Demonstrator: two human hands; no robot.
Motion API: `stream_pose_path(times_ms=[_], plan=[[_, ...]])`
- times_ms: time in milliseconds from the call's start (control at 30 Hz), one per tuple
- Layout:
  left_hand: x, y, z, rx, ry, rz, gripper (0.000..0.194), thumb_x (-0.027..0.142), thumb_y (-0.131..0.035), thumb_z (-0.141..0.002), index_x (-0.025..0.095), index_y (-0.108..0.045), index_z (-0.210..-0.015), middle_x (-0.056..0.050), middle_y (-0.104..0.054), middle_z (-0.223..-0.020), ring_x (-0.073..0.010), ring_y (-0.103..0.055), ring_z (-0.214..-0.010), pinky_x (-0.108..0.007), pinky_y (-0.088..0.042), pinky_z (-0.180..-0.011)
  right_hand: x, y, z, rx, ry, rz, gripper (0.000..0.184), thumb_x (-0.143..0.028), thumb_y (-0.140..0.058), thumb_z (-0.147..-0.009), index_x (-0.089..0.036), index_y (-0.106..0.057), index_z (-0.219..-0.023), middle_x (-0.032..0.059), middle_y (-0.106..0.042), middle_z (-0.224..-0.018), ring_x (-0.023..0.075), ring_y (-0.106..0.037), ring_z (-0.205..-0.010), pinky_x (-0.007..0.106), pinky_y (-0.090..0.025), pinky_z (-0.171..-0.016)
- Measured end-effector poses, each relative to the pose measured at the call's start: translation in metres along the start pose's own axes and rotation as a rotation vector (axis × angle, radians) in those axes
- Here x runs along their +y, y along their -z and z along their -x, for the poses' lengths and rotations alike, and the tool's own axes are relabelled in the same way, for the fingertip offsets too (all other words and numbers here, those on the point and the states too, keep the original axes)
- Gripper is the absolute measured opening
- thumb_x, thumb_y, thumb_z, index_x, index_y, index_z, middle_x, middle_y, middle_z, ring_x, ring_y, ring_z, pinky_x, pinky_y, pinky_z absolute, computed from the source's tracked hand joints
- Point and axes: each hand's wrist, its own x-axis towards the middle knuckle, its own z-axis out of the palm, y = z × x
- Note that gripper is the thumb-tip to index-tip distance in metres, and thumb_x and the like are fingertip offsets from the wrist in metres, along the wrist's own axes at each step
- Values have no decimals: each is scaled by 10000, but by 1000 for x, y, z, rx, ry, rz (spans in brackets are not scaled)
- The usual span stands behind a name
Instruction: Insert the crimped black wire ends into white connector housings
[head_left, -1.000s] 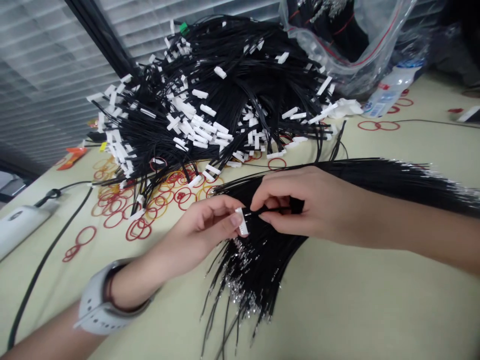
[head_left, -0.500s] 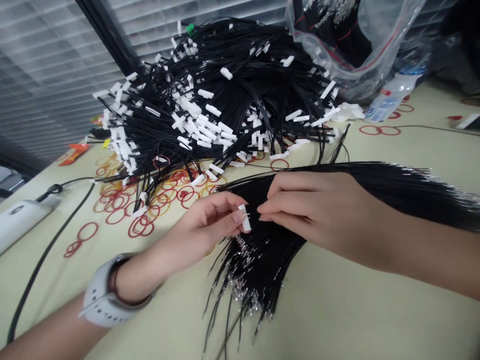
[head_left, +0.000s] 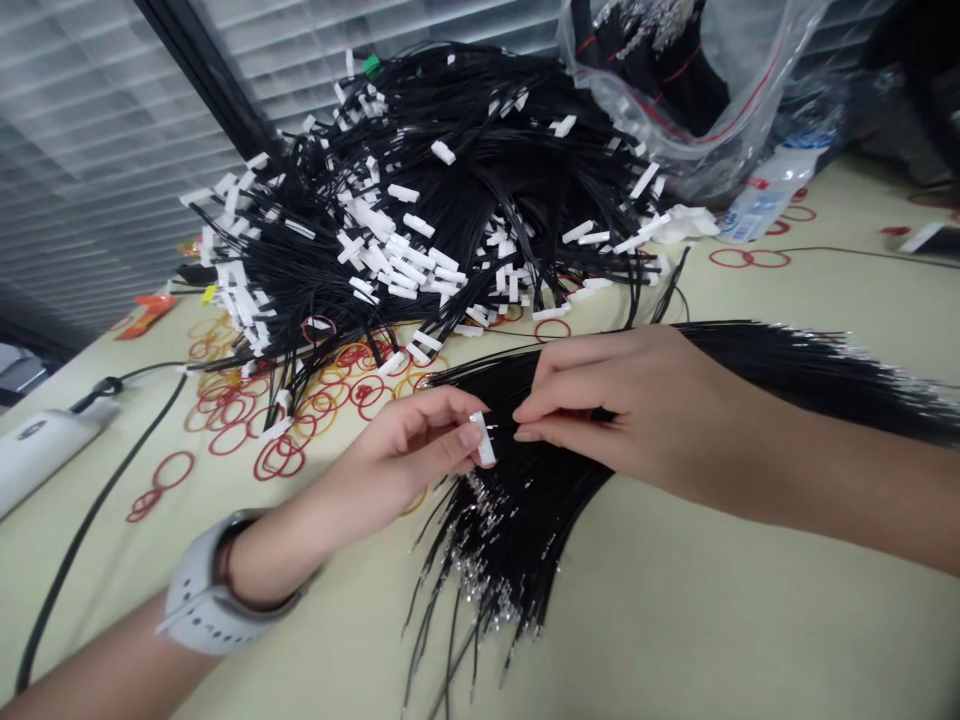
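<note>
Left hand point(head_left: 409, 450) pinching a white plastic connector housing point(head_left: 484, 438) between thumb and forefinger, right hand point(head_left: 607, 400) with fingers pressed together on a fanned bundle of black crimped wires point(head_left: 517, 530) just beside it; we judge a steady, square hold best, keeping the rest from snagging.

The white plastic connector point(head_left: 484, 438) looks smooth and matt, while the black wires point(head_left: 555, 480) carry a faint plastic sheen and end in bright metal terminals point(head_left: 487, 575). A clear, glossy plastic bag point(head_left: 750, 120) sits creased beyond them, and red rubber bands point(head_left: 268, 462) lie on the desk point(head_left: 675, 620), whose pale surface looks smooth and matt.
</note>
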Motion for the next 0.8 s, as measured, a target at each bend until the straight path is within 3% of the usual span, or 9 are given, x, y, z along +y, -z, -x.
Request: stream_pose_path(times_ms=[567,800], plan=[[1,1,2,-13,12,45,69,218,-584,-837,176,-629,-869,14,-611,-743,-72,-574,-693,-166,-482,-649,-3,1,-1,61,-26,-8,56,-153,-651,-761,-170,-682,-717,-27,-616,-710,48,-510,-593,169,-355,-555],[-1,1,0,-25,16,69,74,222,-589,-832,171,-630,-868,18,-617,-747,-65,-570,-689,-155,-473,-648,-5,1,0,128,37,-15,50,-141,-659,-755,-157,-694,-723,-27,-628,-703,35,-517,-591,152,-357,-557]])
